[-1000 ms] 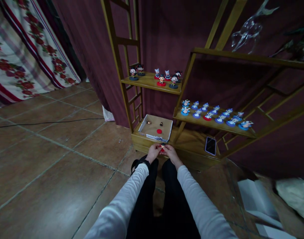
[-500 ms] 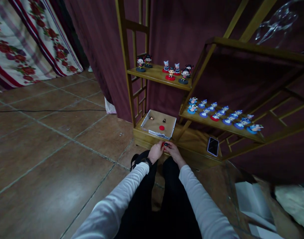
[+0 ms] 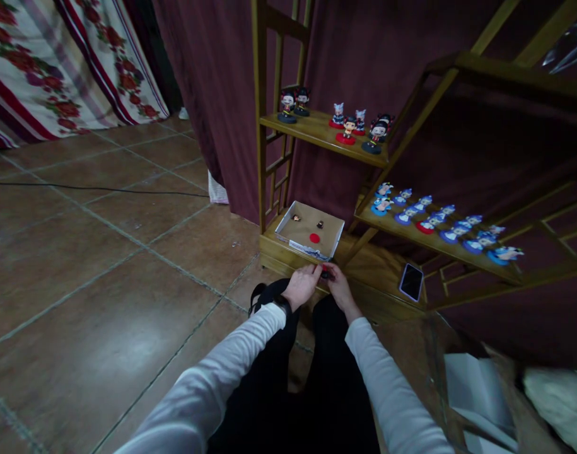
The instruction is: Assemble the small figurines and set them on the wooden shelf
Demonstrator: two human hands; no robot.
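Note:
Both my hands meet just in front of a shallow cardboard box (image 3: 292, 244) on the low wooden ledge. My left hand (image 3: 301, 287) is closed, its fingertips against a small red and black figurine (image 3: 325, 273). From the other side my right hand (image 3: 339, 287) pinches the same figurine, and the fingers hide most of it. Inside the box lie a red disc base (image 3: 314, 238), a small dark figurine part (image 3: 320, 224) and a brown-haired figurine part (image 3: 296, 218).
Figurines with red or dark bases (image 3: 345, 139) stand on the upper shelf (image 3: 316, 131). Several blue and white figurines (image 3: 430, 221) line the right shelf. A phone (image 3: 412, 282) lies on the ledge. White packaging (image 3: 477, 384) is on the floor at right.
The view has shifted, so the shelf sits further right. The small figurine has turned between my fingers, with both hands still on it. The box contents look the same.

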